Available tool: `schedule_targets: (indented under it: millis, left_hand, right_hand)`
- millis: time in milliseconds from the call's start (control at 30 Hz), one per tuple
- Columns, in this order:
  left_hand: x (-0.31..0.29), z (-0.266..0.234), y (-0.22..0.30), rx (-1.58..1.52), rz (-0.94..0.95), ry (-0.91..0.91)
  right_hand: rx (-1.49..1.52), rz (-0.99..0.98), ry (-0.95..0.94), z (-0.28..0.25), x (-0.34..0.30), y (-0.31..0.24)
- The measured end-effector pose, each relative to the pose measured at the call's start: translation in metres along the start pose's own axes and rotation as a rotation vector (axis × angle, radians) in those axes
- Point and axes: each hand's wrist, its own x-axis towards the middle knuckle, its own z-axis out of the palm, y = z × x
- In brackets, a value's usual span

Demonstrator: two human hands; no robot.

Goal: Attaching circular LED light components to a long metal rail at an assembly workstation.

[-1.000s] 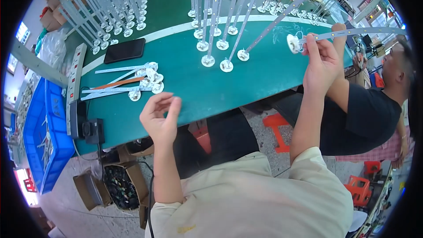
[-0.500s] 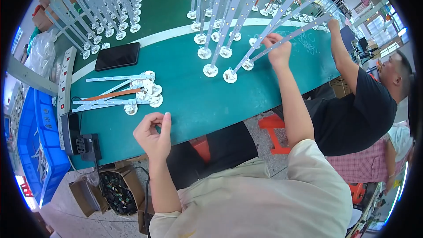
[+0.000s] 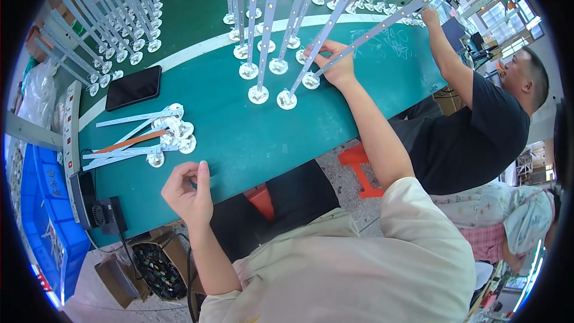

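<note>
Green matting is covering the long bench [image 3: 251,137] I am working over, and it is running well beyond both my hands. Upright light strips on round white bases [image 3: 258,94] are crowding the far side of my right hand [image 3: 338,67], which is pinching the slanted strip [image 3: 365,34] low down, just above its base [image 3: 310,80]. That strip is looking light and stiff but thin, so I judge it would bend or snap if taken high up; the base end is the safer hold. Neighbouring bases are standing just beside my knuckles, leaving little room there. My left hand [image 3: 188,191] is hovering at the near bench edge, fingers curled loosely on nothing I can see, with a small pile of loose strips [image 3: 143,140] lying just beyond it and bare matting between.
</note>
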Motion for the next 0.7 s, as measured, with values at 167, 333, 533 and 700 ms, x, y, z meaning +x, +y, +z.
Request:
schedule_targets:
  millis: [167,333,533,700]
  left_hand:
    - [-0.002,0.0,-0.002,0.019,0.003,0.011]
    - [-0.004,0.0,-0.001,0.065,0.025,-0.031]
    - [-0.002,0.005,0.0,0.023,0.003,-0.024]
    - [-0.001,-0.007,-0.001,-0.009,0.014,-0.149]
  right_hand:
    - [0.045,-0.011,-0.03,0.0,0.001,0.0]
    - [0.247,0.077,0.017,-0.011,-0.008,-0.005]
    - [0.187,0.123,0.284,-0.033,-0.046,-0.005]
    - [0.257,0.062,0.24,-0.033,-0.128,-0.053]
